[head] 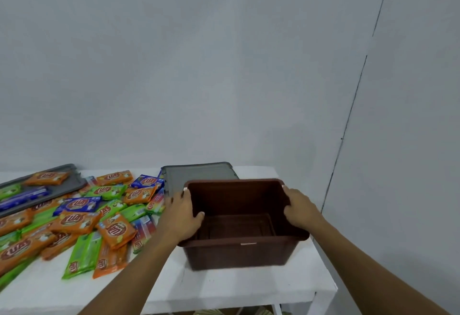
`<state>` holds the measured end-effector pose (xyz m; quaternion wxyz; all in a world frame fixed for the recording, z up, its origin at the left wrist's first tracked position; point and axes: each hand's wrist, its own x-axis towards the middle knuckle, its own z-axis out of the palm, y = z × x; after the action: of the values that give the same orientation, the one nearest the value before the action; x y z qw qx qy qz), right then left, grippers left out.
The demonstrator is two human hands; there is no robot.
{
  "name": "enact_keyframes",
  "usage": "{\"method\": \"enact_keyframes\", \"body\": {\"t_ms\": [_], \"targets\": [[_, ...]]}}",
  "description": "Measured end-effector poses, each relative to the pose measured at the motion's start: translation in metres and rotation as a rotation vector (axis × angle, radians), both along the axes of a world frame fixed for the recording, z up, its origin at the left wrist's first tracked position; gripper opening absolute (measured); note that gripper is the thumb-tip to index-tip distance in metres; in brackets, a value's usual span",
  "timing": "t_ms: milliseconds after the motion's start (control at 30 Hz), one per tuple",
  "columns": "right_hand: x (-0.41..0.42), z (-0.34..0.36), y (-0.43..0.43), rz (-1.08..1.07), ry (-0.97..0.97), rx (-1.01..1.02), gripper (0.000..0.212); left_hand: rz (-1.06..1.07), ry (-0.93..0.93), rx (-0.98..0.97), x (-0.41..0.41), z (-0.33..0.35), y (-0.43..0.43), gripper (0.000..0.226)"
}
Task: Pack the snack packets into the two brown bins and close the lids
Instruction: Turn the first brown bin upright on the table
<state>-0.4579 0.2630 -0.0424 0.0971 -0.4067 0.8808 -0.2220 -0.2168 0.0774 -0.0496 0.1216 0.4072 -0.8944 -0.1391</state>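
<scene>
You grip the empty brown bin (239, 252) by its side rims: your left hand (183, 211) curls over the left edge and your right hand (300, 211) clasps the right. The bin is at the right end of the white table (249, 284), with a grey lid (196, 175) just behind it. The snack packets (82, 217) lie heaped to its left, none packed yet. You seem to be positioning the bin. Next, release it and gather the nearest packets.

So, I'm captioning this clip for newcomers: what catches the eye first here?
The empty brown bin at the right end of the table, its rim gripped by the left hand and right hand. Next, the bright heap of packets spread to its left, and a grey lid lying just behind it.
</scene>
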Motion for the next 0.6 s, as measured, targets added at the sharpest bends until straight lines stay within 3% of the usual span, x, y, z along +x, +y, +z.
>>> {"method": "enact_keyframes", "body": {"t_ms": [100,267,433,600], "targets": [[-0.001,0.003,0.000,-0.008,-0.007,0.017,0.058,0.023,-0.023,-0.034,0.001,0.003,-0.004,0.072],[0.013,-0.008,-0.004,0.018,0.266,0.208,0.070,-0.046,-0.091,-0.090,0.004,-0.002,0.005,0.087],[0.021,-0.009,-0.002,0.052,0.299,0.258,0.073,-0.085,-0.066,-0.099,0.016,0.004,-0.002,0.081],[0.044,0.005,-0.025,0.184,0.293,0.175,0.058,-0.160,-0.095,-0.079,0.043,0.012,-0.021,0.066]]}}
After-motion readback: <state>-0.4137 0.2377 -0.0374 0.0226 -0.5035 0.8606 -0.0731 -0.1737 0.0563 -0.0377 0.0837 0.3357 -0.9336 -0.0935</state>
